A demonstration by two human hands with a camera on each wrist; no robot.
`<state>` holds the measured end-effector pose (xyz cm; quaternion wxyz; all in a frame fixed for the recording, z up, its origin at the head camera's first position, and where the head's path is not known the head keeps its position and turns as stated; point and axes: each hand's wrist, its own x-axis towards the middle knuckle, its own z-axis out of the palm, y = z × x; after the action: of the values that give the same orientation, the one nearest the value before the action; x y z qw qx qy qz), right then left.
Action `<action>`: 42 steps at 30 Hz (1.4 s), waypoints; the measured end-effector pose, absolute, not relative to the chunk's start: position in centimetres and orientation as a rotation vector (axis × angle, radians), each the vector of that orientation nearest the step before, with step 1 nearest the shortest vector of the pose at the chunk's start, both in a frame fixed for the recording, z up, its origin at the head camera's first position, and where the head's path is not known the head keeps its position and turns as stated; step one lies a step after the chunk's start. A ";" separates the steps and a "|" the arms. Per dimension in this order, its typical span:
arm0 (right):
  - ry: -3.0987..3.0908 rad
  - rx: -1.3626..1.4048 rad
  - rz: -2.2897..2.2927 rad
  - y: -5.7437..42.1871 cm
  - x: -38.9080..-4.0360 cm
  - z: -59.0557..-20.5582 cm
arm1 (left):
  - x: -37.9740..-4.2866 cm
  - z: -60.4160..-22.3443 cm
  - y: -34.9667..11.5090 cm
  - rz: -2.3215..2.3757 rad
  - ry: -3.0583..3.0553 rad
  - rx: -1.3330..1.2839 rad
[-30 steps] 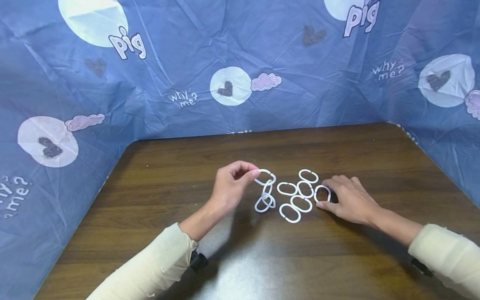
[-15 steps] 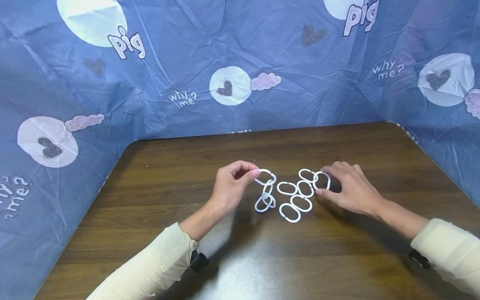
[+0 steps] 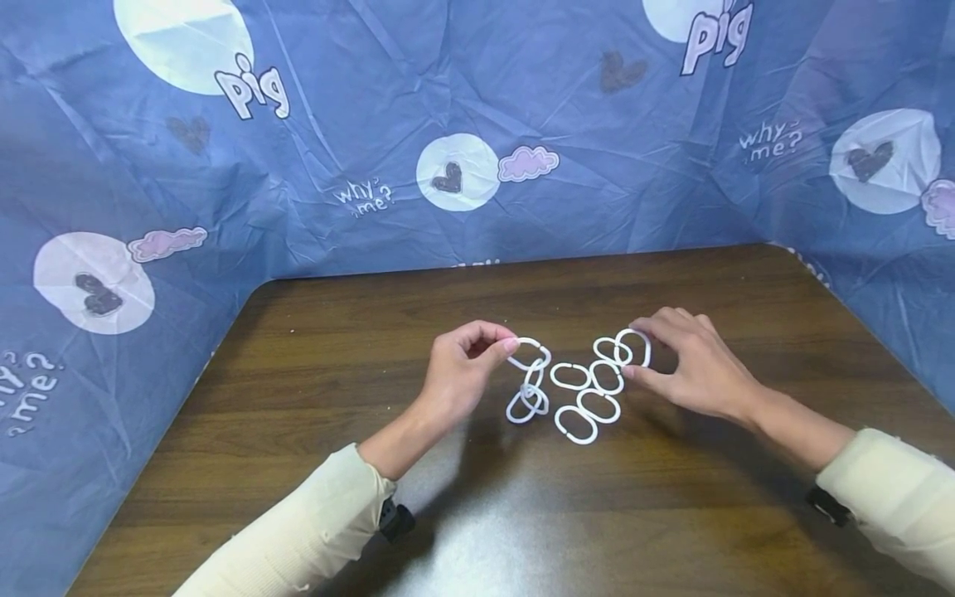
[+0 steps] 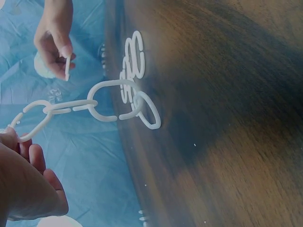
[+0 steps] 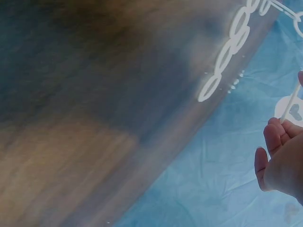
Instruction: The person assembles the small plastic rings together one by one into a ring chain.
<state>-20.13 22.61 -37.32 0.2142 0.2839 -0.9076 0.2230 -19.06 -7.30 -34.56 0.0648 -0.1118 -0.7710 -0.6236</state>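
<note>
My left hand (image 3: pixel 457 375) pinches the top link of a chain of white plastic C-shaped links (image 4: pixel 105 83). Several links hang joined below its fingertips, and the lowest appears to be at or just above the table. A single white link (image 3: pixel 636 332) is between the thumb and fingers of my right hand (image 3: pixel 697 365); the left wrist view shows it edge-on, off the table. Between the hands, several loose white links (image 3: pixel 596 428) lie flat in a loose cluster, some touching. From the head view, the right-held link overlaps the farthest loose one.
The brown wooden table (image 3: pixel 358 332) has rounded far corners and a few white specks. Blue printed cloth (image 3: pixel 336 124) hangs along its back and sides. Dark devices are strapped at the left wrist (image 3: pixel 395 520) and right wrist (image 3: pixel 828 506).
My right hand has lifted its link from beside the loose cluster and moved it away from me and slightly left. The left hand and its chain have stayed nearly still.
</note>
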 end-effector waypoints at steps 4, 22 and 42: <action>-2.505 0.799 0.649 22.1 -20.2 -36.7 | -19.0 -34.6 -7.4 -1.883 -2.316 -0.350; -2.474 0.833 0.724 20.5 -20.2 -35.5 | -19.0 -34.8 -7.4 -1.880 -2.311 -0.359; -2.459 0.940 0.841 18.2 -20.7 -34.4 | -19.0 -34.8 -7.0 -1.872 -2.332 -0.357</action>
<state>-20.72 18.20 -34.36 0.1880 0.3342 -0.8739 0.2989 -19.04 -7.04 -34.77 0.0650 -0.1184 -0.7726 -0.6204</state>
